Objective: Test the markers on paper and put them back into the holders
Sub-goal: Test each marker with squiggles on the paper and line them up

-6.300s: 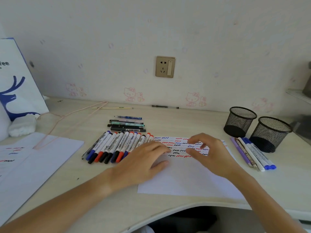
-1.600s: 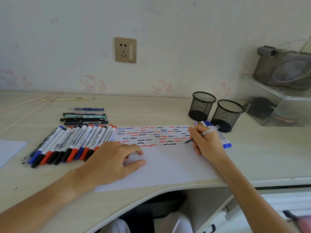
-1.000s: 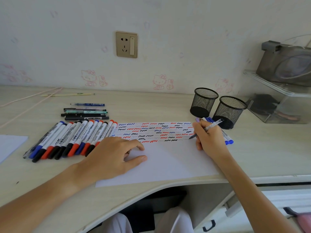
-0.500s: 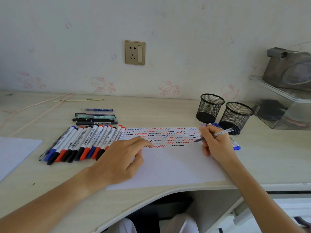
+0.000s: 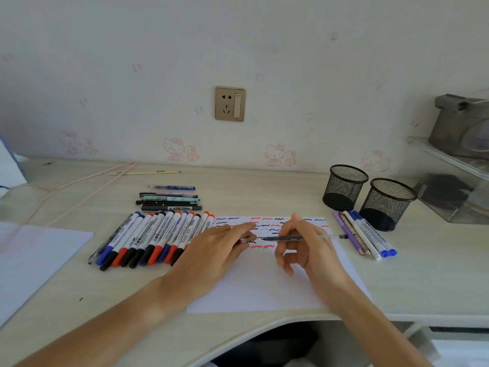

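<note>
A white sheet of paper (image 5: 264, 284) lies on the desk, with red, blue and black squiggles along its top edge. My right hand (image 5: 304, 250) pinches a thin clear pen (image 5: 312, 237) held level over the paper, tip pointing left. My left hand (image 5: 219, 250) pinches what looks like a small cap (image 5: 244, 241) just left of the pen tip. A row of several whiteboard markers (image 5: 156, 237) lies left of the paper. Two black mesh holders (image 5: 344, 186) (image 5: 389, 202) stand at the right, both seemingly empty, with several pens (image 5: 365, 234) lying beside them.
A few slim pens (image 5: 169, 201) lie behind the marker row. Another sheet (image 5: 34, 258) sits at the far left. A clear plastic shelf (image 5: 455, 197) with a grey device on top stands at the right. The desk's curved front edge runs below the paper.
My right hand moved from the paper's right edge to its middle and turned the pen level. My left hand left the paper and now pinches a small cap near the pen tip.
</note>
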